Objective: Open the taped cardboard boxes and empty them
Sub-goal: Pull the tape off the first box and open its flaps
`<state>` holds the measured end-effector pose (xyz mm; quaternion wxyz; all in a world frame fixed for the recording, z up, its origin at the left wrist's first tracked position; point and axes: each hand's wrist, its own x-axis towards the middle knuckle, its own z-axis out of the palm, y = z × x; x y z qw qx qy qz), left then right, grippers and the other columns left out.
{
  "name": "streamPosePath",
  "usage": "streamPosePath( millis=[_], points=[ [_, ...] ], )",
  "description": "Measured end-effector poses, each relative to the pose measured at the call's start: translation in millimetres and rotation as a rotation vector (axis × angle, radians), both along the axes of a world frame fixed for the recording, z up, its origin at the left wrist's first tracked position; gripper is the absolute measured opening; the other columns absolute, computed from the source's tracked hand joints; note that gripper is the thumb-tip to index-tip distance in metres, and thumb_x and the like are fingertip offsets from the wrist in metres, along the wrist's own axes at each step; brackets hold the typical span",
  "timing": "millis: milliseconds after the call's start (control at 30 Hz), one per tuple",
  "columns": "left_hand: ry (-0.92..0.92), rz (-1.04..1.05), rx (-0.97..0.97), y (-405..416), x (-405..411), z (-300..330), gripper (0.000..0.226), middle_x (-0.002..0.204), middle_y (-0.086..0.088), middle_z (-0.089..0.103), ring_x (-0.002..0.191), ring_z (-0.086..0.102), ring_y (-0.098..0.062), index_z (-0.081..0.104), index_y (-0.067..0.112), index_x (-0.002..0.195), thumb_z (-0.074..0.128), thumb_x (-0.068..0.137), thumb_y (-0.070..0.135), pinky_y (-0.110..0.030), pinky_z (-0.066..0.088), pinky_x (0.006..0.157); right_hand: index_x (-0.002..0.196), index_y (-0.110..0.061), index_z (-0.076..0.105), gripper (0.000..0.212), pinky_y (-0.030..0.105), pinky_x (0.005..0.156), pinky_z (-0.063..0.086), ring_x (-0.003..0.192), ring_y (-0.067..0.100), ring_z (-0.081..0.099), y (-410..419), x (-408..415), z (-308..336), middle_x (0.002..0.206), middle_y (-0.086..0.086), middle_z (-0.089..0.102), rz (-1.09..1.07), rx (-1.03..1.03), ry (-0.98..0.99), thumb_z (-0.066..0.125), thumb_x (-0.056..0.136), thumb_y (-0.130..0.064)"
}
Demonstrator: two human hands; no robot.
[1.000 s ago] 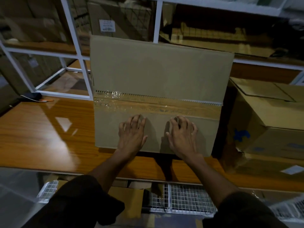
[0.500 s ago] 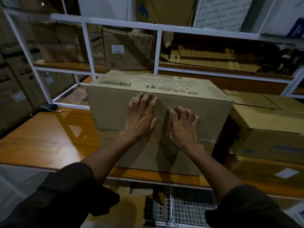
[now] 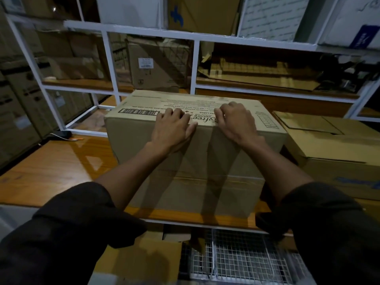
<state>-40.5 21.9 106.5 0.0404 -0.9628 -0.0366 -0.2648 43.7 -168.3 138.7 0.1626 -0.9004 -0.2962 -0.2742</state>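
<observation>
**op:** Cardboard box [image 3: 195, 153] sits on the wooden table [image 3: 51, 167], taped seam [image 3: 218, 178] facing me, tape unbroken as far as I can see.

**reply:** Hands?

**op:** My left hand [image 3: 171, 130] and right hand [image 3: 235, 122] are both hooked over the top front edge, fingers curled onto the printed face. Nothing's opened or emptied yet. Second box [image 3: 337, 149] waits beside it.
</observation>
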Motion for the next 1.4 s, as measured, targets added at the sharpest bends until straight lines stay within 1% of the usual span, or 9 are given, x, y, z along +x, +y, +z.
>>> streamPosePath(
  millis=[167, 300, 367, 433, 600, 733, 933, 1233, 1400],
  points=[
    [-0.028, -0.060, 0.002, 5.3, -7.0, 11.3, 0.068, 0.105, -0.008, 0.067, 0.098, 0.058, -0.025, 0.069, 0.016, 0.111, 0.013, 0.102, 0.054, -0.042, 0.045, 0.083, 0.134, -0.023, 0.051, 0.060, 0.054, 0.110, 0.031, 0.129, 0.027, 0.047, 0.3, 24.0, -9.3, 0.141, 0.010, 0.052, -0.010, -0.218, 0.280, 0.016, 0.100, -0.057],
    [-0.027, -0.151, -0.213, 23.0, 8.7, 49.3, 0.051, 0.078, -0.008, 0.066, 0.066, 0.055, -0.017, 0.065, 0.017, 0.081, 0.032, 0.108, 0.047, -0.030, 0.041, 0.060, 0.151, -0.025, 0.033, 0.064, 0.057, 0.120, 0.014, 0.150, 0.026, 0.022, -4.0, 13.5, -13.0, 0.163, 0.008, 0.025, -0.023, -0.246, 0.311, 0.009, 0.101, -0.057],
    [-0.009, -0.131, -0.174, 32.9, 15.7, 52.2, 0.044, 0.094, -0.011, 0.069, 0.079, 0.058, -0.022, 0.066, 0.015, 0.092, 0.037, 0.106, 0.045, -0.033, 0.039, 0.064, 0.153, -0.026, 0.030, 0.063, 0.055, 0.121, 0.010, 0.152, 0.025, 0.016, -7.4, 0.6, -12.9, 0.165, 0.007, 0.020, -0.037, -0.226, 0.313, 0.010, 0.102, -0.057],
    [0.127, -0.093, -0.149, 39.4, 15.8, 40.5, 0.045, 0.125, -0.011, 0.065, 0.110, 0.056, -0.028, 0.063, 0.017, 0.118, 0.034, 0.105, 0.048, -0.043, 0.045, 0.086, 0.153, -0.026, 0.029, 0.063, 0.053, 0.121, 0.010, 0.152, 0.024, 0.016, -13.3, -15.4, -15.1, 0.165, 0.006, 0.021, -0.026, -0.210, 0.284, 0.010, 0.102, -0.057],
    [0.180, -0.059, -0.141, 33.9, -20.3, 21.5, 0.061, 0.161, -0.003, 0.035, 0.147, 0.028, -0.026, 0.040, 0.020, 0.151, 0.028, 0.103, 0.057, -0.051, 0.023, 0.116, 0.132, -0.028, 0.048, 0.051, 0.053, 0.105, 0.028, 0.131, 0.030, 0.036, -23.1, -38.7, -3.7, 0.142, 0.009, 0.041, -0.073, -0.223, 0.169, 0.034, 0.097, -0.062],
    [0.099, -0.050, -0.113, 20.6, -59.2, 11.3, 0.071, 0.163, -0.001, 0.032, 0.150, 0.025, -0.022, 0.037, 0.020, 0.154, 0.023, 0.098, 0.060, -0.046, 0.019, 0.118, 0.126, -0.027, 0.051, 0.049, 0.051, 0.101, 0.031, 0.123, 0.025, 0.042, -32.1, -56.2, -7.3, 0.131, 0.007, 0.045, -0.064, -0.125, 0.083, 0.034, 0.096, -0.062],
    [0.011, -0.047, -0.052, 9.0, -85.8, -0.2, 0.071, 0.159, -0.003, 0.040, 0.147, 0.032, -0.022, 0.044, 0.017, 0.151, 0.025, 0.096, 0.058, -0.046, 0.023, 0.117, 0.139, -0.019, 0.048, 0.057, 0.053, 0.115, 0.020, 0.143, 0.023, 0.034, -43.4, -87.6, -28.7, 0.153, 0.007, 0.041, -0.019, -0.079, 0.012, 0.030, 0.101, -0.057],
    [-0.036, -0.034, -0.056, 1.5, -96.7, -9.5, 0.072, 0.160, -0.005, 0.038, 0.149, 0.029, -0.022, 0.041, 0.014, 0.152, 0.026, 0.096, 0.056, -0.048, 0.022, 0.119, 0.142, -0.015, 0.048, 0.060, 0.055, 0.117, 0.021, 0.147, 0.025, 0.032, -44.7, -90.5, -43.4, 0.156, 0.010, 0.041, -0.009, -0.041, -0.034, 0.029, 0.100, -0.054],
    [-0.076, -0.040, -0.040, 2.2, -101.8, -36.4, 0.071, 0.164, -0.006, 0.030, 0.152, 0.021, -0.024, 0.036, 0.013, 0.155, 0.031, 0.097, 0.055, -0.048, 0.020, 0.121, 0.150, -0.016, 0.036, 0.062, 0.054, 0.118, 0.016, 0.152, 0.024, 0.019, -44.7, -99.5, -66.2, 0.164, 0.009, 0.026, -0.047, -0.089, -0.058, 0.026, 0.102, -0.053]
  ],
)
